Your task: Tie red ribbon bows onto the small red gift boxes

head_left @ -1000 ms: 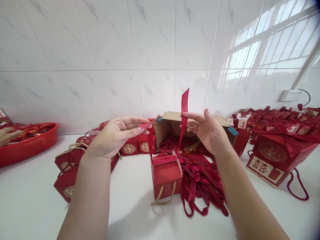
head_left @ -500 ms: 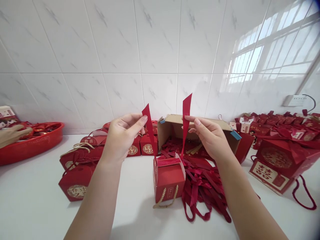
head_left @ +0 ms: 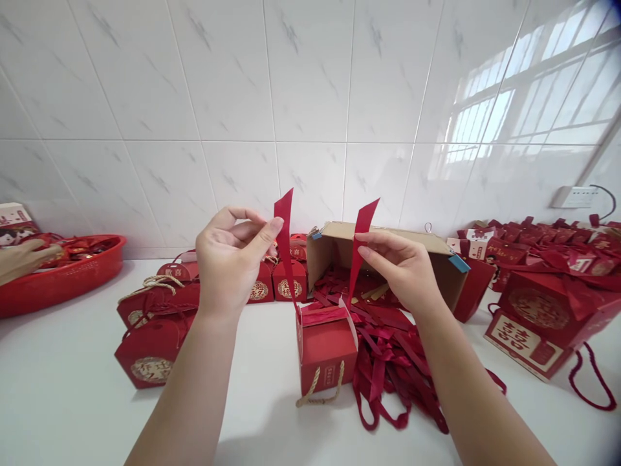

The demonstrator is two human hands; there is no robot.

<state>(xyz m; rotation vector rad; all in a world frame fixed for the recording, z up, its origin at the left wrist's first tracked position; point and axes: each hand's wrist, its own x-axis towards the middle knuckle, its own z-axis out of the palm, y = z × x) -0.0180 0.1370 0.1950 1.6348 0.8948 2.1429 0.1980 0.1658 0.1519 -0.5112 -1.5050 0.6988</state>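
Upright on the white table stands a small red box with a twisted cream cord handle hanging at its front. A red ribbon passes through its top, and both ends are raised above it. My left hand pinches one end between thumb and fingers, up and to the left of the box. The other end is pinched by my right hand, up and to the right. Loose dark red ribbons lie piled against the box's right side.
An open cardboard carton with ribbons stands behind. Red boxes are at left, more at right. Far left, another person's hand reaches into a red basin. A tiled wall rises behind.
The left ribbon end now stands slightly higher above my fingers, and the right one sits lower and leans more to the right. My left hand has shifted slightly left. Both pinches remain.
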